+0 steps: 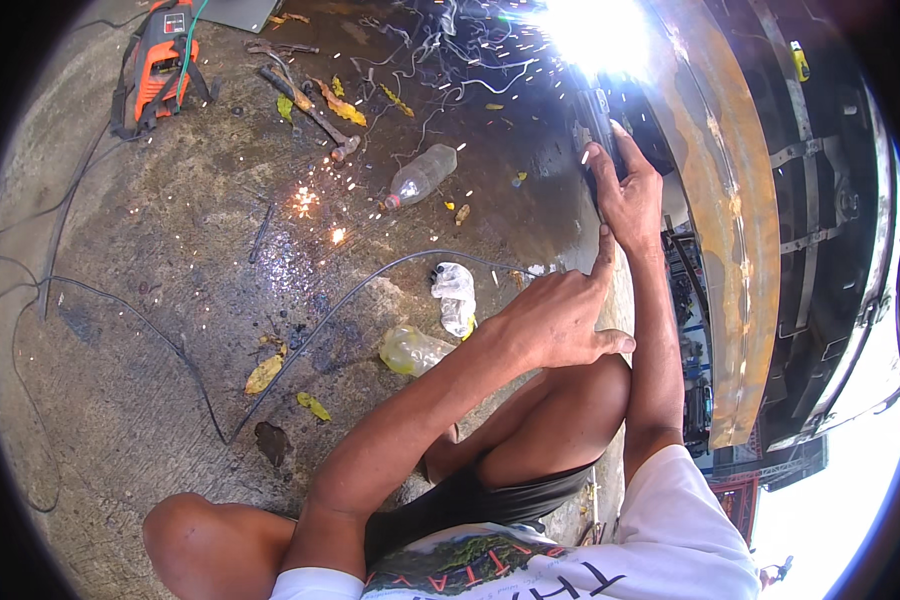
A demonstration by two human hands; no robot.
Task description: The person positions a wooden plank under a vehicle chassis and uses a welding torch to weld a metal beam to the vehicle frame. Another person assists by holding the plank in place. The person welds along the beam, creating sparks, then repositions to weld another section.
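My right hand (630, 200) is wrapped round a dark, slim welding electrode holder (597, 115) at the upper right. A blinding white arc (595, 35) burns at its far end, hiding the tip and the spot it meets. Beside it runs a long, curved, rusty steel beam (740, 230) with a rough seam along it. My left hand (560, 315) lies just nearer to me, index finger pointing up to the heel of the right hand and thumb stretched sideways toward the right forearm. Its other fingers are bent, and I see nothing in it.
An orange welding machine (165, 70) stands far left; a dark cable (360, 285) loops over the concrete. A hammer (320, 115), a clear bottle (425, 175), a yellowish bottle (410, 352), a white plastic bag (455, 298) and leaves lie about. Sparks (305, 203) scatter on the floor.
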